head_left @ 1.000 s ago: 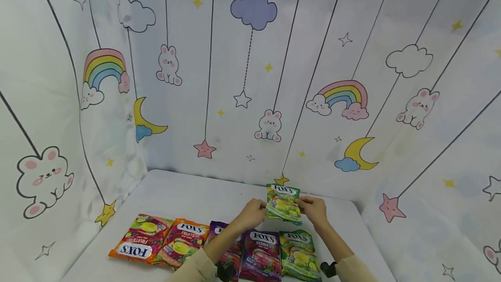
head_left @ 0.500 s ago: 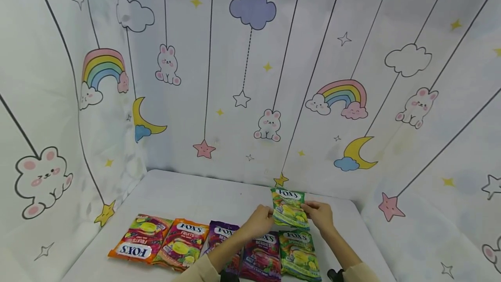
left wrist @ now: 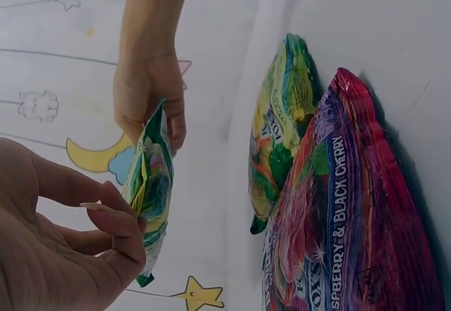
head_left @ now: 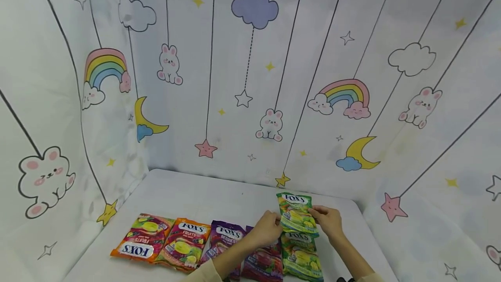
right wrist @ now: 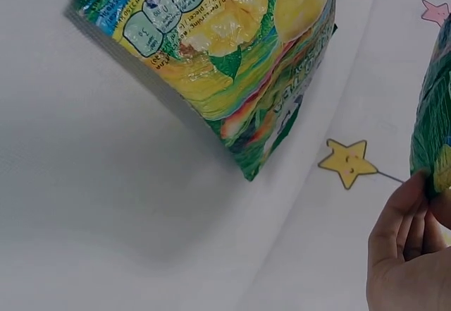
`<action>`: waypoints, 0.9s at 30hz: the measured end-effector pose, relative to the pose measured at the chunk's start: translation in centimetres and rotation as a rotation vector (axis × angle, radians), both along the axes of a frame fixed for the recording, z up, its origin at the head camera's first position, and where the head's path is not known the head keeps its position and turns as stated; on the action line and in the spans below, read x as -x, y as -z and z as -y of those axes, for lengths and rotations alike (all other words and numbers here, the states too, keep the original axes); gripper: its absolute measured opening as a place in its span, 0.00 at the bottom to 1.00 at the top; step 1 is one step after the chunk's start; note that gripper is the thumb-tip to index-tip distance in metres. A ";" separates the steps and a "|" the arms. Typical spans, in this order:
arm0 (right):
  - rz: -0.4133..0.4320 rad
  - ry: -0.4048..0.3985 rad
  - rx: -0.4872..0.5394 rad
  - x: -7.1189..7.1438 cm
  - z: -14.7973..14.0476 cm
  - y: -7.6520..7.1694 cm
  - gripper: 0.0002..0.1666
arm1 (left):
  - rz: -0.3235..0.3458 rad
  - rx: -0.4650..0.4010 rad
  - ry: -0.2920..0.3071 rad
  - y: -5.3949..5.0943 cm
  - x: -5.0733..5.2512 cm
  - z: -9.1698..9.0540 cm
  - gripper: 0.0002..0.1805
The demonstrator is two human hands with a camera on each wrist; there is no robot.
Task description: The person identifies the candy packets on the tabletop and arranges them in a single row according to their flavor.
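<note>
A green FOX'S candy bag (head_left: 298, 214) is held up by its two side edges. The left hand (head_left: 268, 228) pinches its left edge, and the right hand (head_left: 328, 222) pinches the right edge. In the left wrist view the held candy bag (left wrist: 151, 191) appears nearly edge-on, gripped by both hands. Below it a second green bag (head_left: 301, 258) lies on the table, its top partly covered by the raised one. A purple berries bag (head_left: 263, 261) lies left of that, partly hidden by the left forearm. The right wrist view shows the lying green bag (right wrist: 218, 50) close up.
Farther left on the white table (head_left: 195, 190) lie another purple bag (head_left: 223, 240), an orange fruits bag (head_left: 183, 245) and an orange-red fruits bag (head_left: 145, 236) turned upside down. A white cloth wall (head_left: 235, 73) printed with rabbits, stars and rainbows rises behind the table.
Both hands have moved right and slightly toward the person with the green bag between them. It now overlaps the top of the lying green bag.
</note>
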State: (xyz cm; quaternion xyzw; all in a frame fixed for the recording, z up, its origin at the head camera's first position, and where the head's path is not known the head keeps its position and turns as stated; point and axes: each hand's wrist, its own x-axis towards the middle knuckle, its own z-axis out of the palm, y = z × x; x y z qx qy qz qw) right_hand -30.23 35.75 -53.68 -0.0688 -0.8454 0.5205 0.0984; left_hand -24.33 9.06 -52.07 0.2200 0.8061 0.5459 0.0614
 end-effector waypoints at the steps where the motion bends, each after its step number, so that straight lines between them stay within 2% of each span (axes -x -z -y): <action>1: -0.001 0.003 0.002 -0.1 -0.1 0.0 0.20 | -0.007 0.008 -0.004 0.0 0.0 -0.1 0.23; 5: -0.006 0.000 0.007 -0.4 -0.3 0.0 0.21 | -0.001 0.006 -0.003 0.2 -0.1 -0.3 0.25; 12: 0.001 0.006 -0.017 -1.1 -1.0 0.3 0.22 | 0.056 -0.020 0.060 0.0 -0.7 -0.6 0.27; 14: 0.006 0.007 -0.021 -1.3 -1.2 0.3 0.23 | 0.053 -0.019 0.073 -0.1 -0.8 -0.7 0.21; 17: 0.015 0.017 -0.027 -1.6 -1.5 0.2 0.22 | 0.036 -0.020 0.091 -0.3 -1.0 -0.9 0.05; 21: 0.026 0.026 -0.033 -1.9 -1.8 0.0 0.21 | 0.000 0.005 0.087 -0.5 -1.1 -1.3 0.15; 22: 0.027 0.024 -0.034 -1.9 -1.9 0.0 0.21 | -0.003 0.013 0.082 -0.4 -1.1 -1.4 0.15; 25: 0.036 0.028 -0.029 -2.1 -2.1 0.0 0.22 | 0.005 0.041 0.059 -0.2 -1.1 -1.7 0.06; 27: 0.043 0.036 -0.024 -2.3 -2.3 0.1 0.22 | 0.026 0.044 0.056 0.1 -1.0 -2.0 0.09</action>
